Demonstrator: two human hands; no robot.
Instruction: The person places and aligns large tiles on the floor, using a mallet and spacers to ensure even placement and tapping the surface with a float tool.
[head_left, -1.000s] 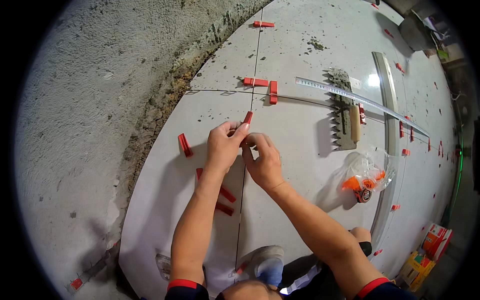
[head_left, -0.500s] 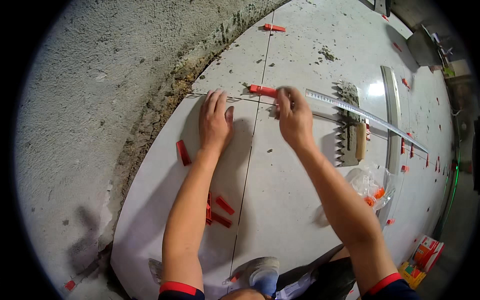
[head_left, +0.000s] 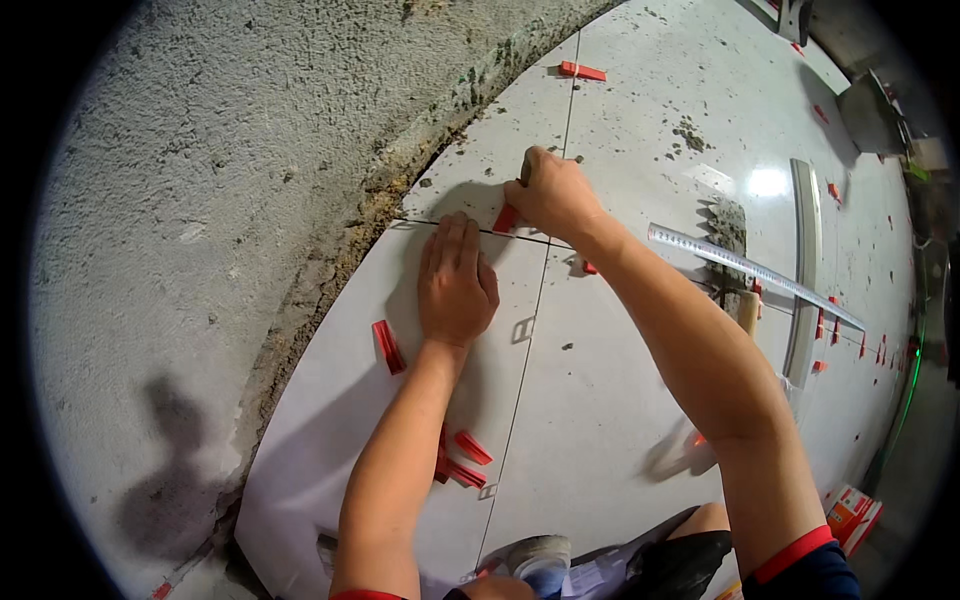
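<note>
Head view: nearest, a shoe [head_left: 540,553] is standing by the long seam, and loose red wedges [head_left: 467,475] are lying just right of the left forearm; a shifting foot or elbow could scatter them. Beyond, a lone wedge [head_left: 388,347] is lying on the pale tile [head_left: 340,400]. The left hand [head_left: 460,285] is resting palm down, fingers extended, holding nothing; leaning unevenly near the tile's far edge could be enough to tip it. Rightward, a tape blade [head_left: 690,243] is crossing the notched trowel [head_left: 730,225], and a swinging forearm could knock both. Farther, a red wedge [head_left: 504,219] is sitting with its near end at the cross joint, the right hand [head_left: 555,195] curling nearly closed on its upper end, some fingers hidden. Twisting could make it skew or slip. Crumbs [head_left: 690,135] are littering the farther tile; grit could be jamming a wedge.
</note>
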